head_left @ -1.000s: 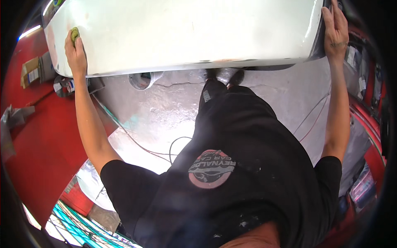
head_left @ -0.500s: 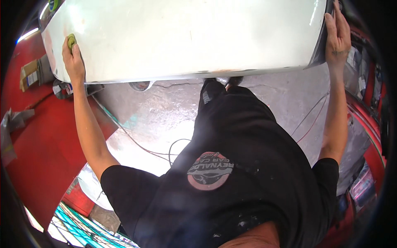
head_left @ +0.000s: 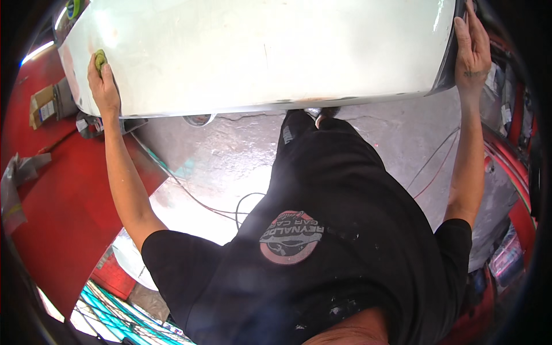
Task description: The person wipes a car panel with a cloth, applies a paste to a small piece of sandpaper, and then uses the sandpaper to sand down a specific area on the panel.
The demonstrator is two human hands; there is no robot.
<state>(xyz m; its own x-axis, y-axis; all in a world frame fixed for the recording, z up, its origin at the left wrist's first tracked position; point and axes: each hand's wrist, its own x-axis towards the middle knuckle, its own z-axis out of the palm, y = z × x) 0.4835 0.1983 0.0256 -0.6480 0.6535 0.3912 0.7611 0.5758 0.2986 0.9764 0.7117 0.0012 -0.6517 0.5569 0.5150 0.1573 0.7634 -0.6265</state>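
Curved white panel [head_left: 276, 57] has shifted lower in view, between both hands. Left hand [head_left: 104, 92]: fingers clamped on crumpled olive-green pad [head_left: 100, 60]. Right hand [head_left: 474, 60]: fingers extended along dark edge [head_left: 447, 69], thumb apart. Apparent step: repositioning; next move requires balanced support.

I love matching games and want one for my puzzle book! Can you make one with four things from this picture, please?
Things:
1. Left hand
2. Large panel
3. Right hand
4. Small wad

Clues:
A. Yellow-green all over
B. At the right end of the large panel
C. Has the small wad between thumb and fingers
D. Mostly white, with some marks

Right pairs: 1-C, 2-D, 3-B, 4-A
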